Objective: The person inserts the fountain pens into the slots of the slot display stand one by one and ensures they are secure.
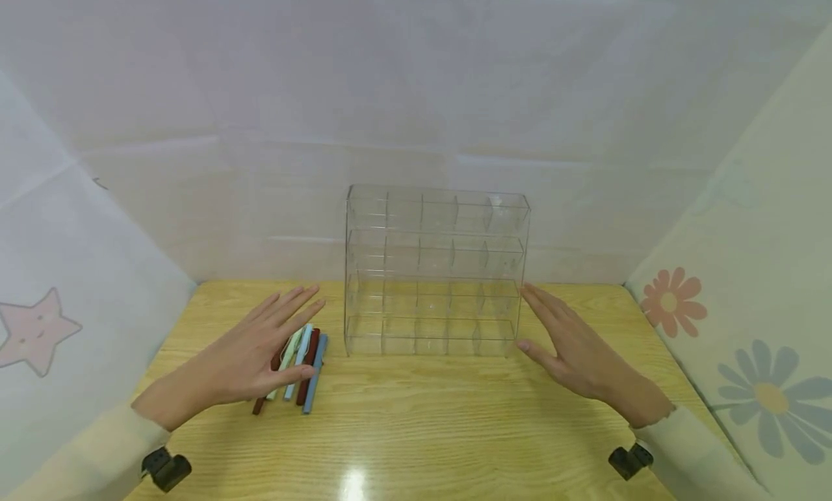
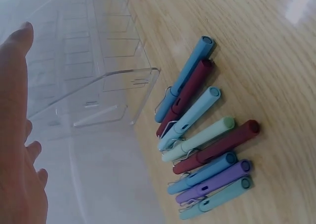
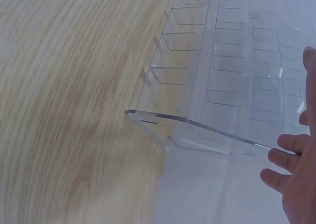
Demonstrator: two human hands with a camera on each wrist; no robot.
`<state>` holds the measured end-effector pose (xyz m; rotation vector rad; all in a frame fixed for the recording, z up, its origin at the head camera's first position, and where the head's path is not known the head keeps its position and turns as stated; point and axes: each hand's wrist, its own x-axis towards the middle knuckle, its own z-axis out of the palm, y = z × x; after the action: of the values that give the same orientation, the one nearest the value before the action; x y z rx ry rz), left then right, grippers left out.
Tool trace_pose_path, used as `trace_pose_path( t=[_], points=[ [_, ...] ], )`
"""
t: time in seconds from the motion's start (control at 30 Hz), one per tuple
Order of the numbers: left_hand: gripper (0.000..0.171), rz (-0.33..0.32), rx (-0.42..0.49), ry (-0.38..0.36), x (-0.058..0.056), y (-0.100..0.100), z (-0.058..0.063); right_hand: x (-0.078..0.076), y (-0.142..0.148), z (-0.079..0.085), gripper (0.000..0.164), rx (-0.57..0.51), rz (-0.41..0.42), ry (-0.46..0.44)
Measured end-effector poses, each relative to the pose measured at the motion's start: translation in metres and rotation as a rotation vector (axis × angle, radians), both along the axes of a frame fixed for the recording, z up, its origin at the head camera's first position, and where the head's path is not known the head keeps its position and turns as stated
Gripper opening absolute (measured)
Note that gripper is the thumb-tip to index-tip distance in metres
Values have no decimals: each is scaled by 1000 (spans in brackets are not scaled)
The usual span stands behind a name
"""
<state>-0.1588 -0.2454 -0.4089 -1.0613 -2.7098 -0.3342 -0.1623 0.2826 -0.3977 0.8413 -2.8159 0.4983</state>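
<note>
A clear acrylic rack [image 1: 434,276] stands at the back of the wooden table, with tiers of small compartments. My left hand [image 1: 253,353] hovers over a row of pens at the rack's left, fingers spread and holding nothing. Clipped, capped pens show in the left wrist view: a purple pen [image 2: 213,181], a pale green pen [image 2: 198,139], a dark red pen [image 2: 217,147], a light blue pen [image 2: 189,119] and others in blue, red and teal. My right hand [image 1: 572,346] is extended beside the rack's right side, fingertips right at its edge, gripping nothing.
White cloth [image 1: 416,89] hangs behind the table [image 1: 416,429]. Cloth panels rise on both sides, the left with a pink star [image 1: 40,331], the right with a red flower [image 1: 669,302] and a blue flower. A black strap device [image 1: 165,468] sits on each wrist.
</note>
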Motion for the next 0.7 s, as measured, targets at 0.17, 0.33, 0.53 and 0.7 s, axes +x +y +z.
trace_pose_path(
  t=[0.17, 0.33, 0.53, 0.7],
  points=[
    [96, 67, 71, -76, 2, -8, -6, 2, 3, -3, 77, -50, -40, -56],
    [97, 130, 132, -145, 3, -14, -10, 4, 4, -8, 73, -108, -76, -100],
    [92, 187, 197, -210, 5, -22, -15, 4, 5, -21, 70, -202, -117, -157],
    [89, 249, 238, -273, 8, -30, -23, 1, 6, -33, 71, -245, -141, -199]
  ],
)
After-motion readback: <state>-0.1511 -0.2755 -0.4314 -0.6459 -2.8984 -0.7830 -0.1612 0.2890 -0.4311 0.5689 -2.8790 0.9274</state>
